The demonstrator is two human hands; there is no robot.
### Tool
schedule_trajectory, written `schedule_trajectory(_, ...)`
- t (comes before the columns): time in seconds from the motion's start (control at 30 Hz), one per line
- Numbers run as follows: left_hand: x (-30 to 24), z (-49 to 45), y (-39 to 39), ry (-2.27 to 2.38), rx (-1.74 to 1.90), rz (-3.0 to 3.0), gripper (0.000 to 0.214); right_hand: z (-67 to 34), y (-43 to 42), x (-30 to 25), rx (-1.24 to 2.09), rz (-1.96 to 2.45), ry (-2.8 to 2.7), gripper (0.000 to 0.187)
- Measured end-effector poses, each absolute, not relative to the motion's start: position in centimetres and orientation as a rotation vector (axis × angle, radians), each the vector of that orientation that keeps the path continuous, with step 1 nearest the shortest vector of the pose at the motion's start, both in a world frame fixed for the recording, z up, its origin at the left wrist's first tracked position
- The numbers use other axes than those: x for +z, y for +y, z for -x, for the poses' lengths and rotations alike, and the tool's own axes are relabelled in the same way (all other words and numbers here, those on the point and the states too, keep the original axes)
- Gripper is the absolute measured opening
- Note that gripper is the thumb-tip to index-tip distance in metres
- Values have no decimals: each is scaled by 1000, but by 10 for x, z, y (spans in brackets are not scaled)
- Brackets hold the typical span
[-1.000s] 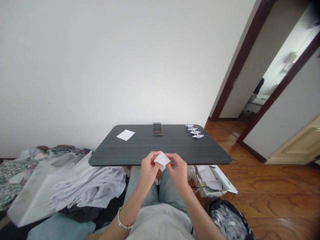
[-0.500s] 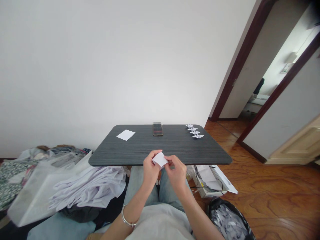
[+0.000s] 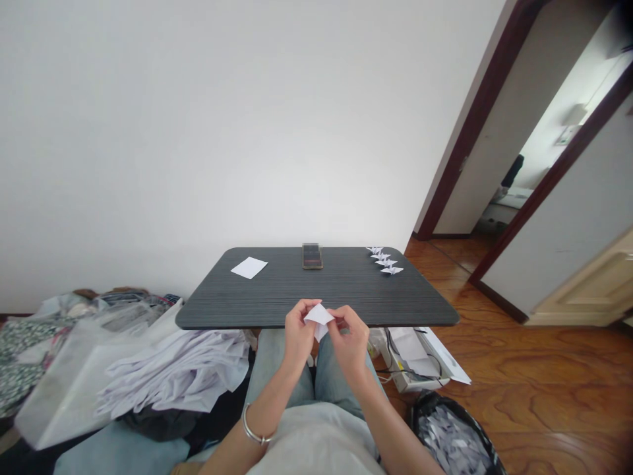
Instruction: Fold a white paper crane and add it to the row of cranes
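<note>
My left hand (image 3: 298, 338) and right hand (image 3: 350, 343) are close together, their fingertips pinching a small folded piece of thin white paper (image 3: 319, 316) at lower centre, just over the near edge of the dark grey wood-grain worktop (image 3: 395, 297). The paper feels light and soft, so I'd hold it by its edges. The small white paper cranes (image 3: 386, 262), upper right on the worktop, stand well apart from my hands.

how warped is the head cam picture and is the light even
In the head view, wide-angle distortion makes the dark brown door frame lean steeply; light on the white wall looks soft and even; the white folded paper shows no glare.
</note>
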State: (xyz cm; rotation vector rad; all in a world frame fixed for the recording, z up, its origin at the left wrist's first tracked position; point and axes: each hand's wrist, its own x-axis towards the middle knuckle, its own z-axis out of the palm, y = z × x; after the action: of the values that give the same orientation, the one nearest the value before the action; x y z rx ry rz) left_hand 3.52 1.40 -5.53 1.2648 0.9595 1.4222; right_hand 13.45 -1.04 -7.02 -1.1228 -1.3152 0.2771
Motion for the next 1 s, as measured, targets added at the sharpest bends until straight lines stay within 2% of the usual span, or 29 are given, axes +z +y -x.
schedule_trajectory(0.27, -56, -35, 16, 1057, 1291, -1339, 25, -139, -1, -65, 623, 1152, -1191, 9)
schedule_trajectory(0.77, -61, -35, 18, 1118, 1331, -1445, 30, -143, 1, -61, 579, 1255, -1265, 14)
schedule_trajectory(1.0, -61, -33, 18, 1148, 1313, -1460, 33, -140, -1, -63, 734, 1102, -1201, 20)
